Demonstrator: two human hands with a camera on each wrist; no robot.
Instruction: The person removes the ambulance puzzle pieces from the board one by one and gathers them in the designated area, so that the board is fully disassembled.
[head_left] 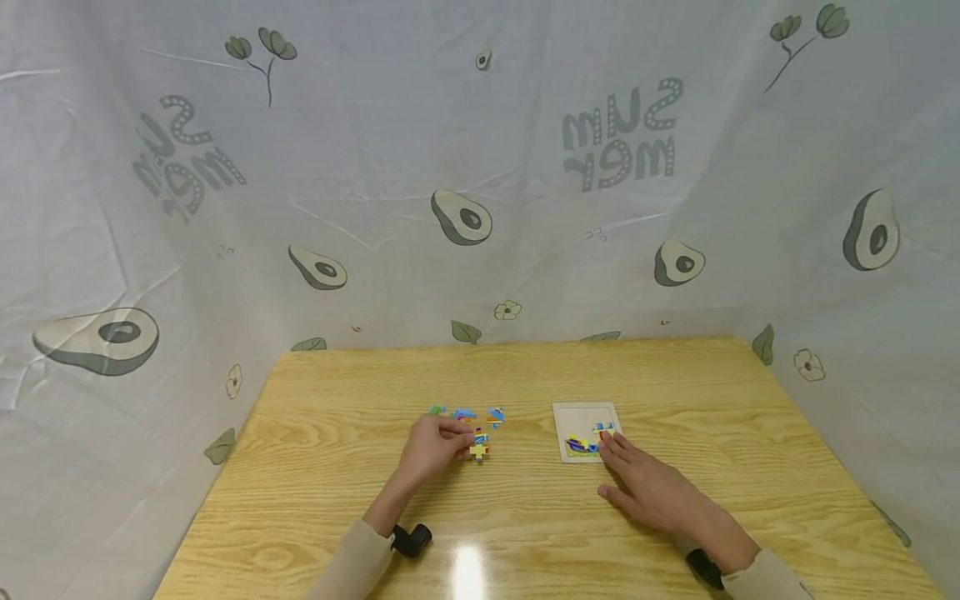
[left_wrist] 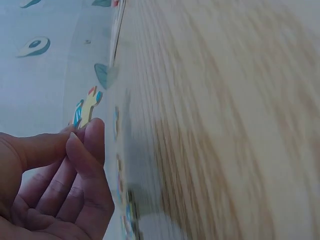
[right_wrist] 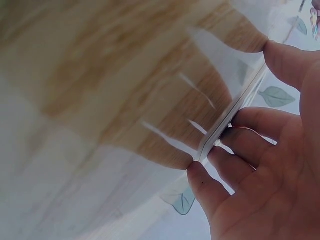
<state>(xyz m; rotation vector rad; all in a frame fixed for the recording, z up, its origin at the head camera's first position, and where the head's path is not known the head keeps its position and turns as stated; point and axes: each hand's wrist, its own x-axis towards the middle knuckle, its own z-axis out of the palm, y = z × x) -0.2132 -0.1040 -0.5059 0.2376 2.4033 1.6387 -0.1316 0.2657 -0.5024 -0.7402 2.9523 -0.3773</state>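
Tray point(head_left: 583, 419): on the table point(head_left: 525, 517), coloured pieces point(head_left: 580, 446) along its near side.
Left hand point(head_left: 433, 448): left of the tray, pinching a yellow puzzle piece point(head_left: 479, 451).
Right hand point(head_left: 649, 487): fingers extended, grasping nothing, tips at the tray's right side.
Loose pieces point(head_left: 496, 416): left of the tray.

Lettering, two items, both on the pale hanging cloth point(head_left: 390, 150) beyond the tabletop point(head_left: 525, 517). Item one, far left: the word "summer" point(head_left: 180, 167), grey, mirror-reversed, slanted, set as "sum" over "mer". Item two, far right of centre: "summer" point(head_left: 621, 137) again, likewise reversed and stacked. We read no other text.
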